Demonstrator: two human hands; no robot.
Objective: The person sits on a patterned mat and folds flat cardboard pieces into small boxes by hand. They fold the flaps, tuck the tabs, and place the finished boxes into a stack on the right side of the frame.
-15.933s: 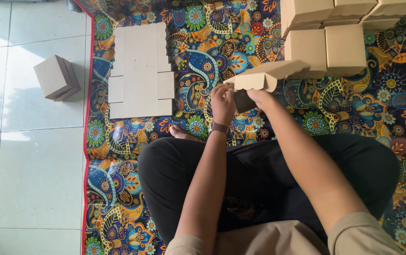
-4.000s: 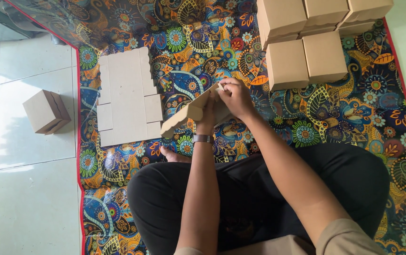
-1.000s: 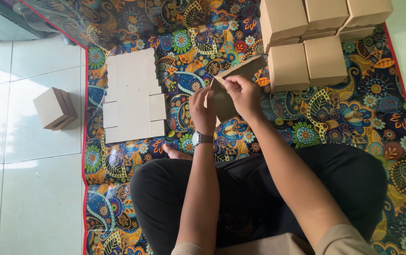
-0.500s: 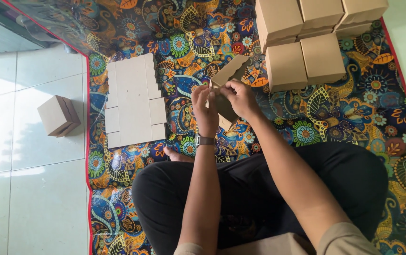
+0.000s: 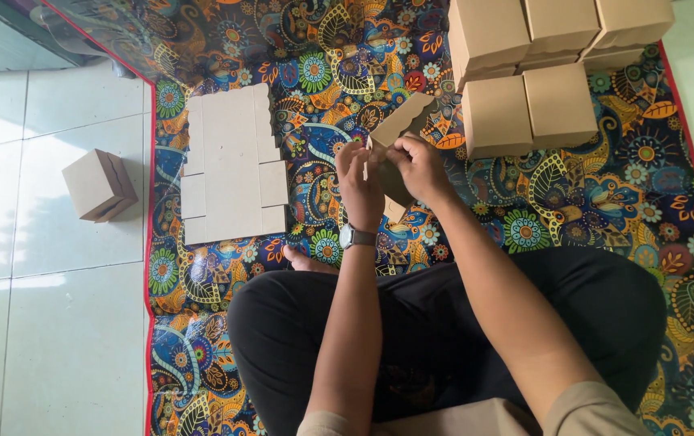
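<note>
A patterned floor mat (image 5: 605, 202) in blue, orange and green with a red edge lies on pale glossy floor tiles (image 5: 40, 323), and a person sits cross-legged on it in black trousers.

Both hands meet over the mat just above the knees, closed on a half-folded brown cardboard box (image 5: 399, 133). The left hand (image 5: 360, 182), with a wristwatch (image 5: 356, 236) on its wrist, has its fingers curled round the box's near edge, thumb on top. The right hand (image 5: 419, 165) pinches a flap beside it, fingers bent and tight on the card. The box's open panel sticks out toward 1 o'clock from the hands.

Half a second ago the raised panel stood more upright and narrow; now it lies flatter and broader, and the hands sit slightly closer together. The rest of the floor is unchanged.

At 9 o'clock from the hands, well apart, a stack of flat unfolded brown cardboard blanks (image 5: 230, 165) lies on the mat. Further at 9 o'clock, off the mat on the tiles, one small folded brown box (image 5: 98, 186) sits tilted, one flap ajar; what is inside it cannot be seen. At 1 to 2 o'clock, near the hands, a group of finished closed brown boxes (image 5: 528, 73) stands stacked in two layers, all lids shut, contents hidden.
</note>
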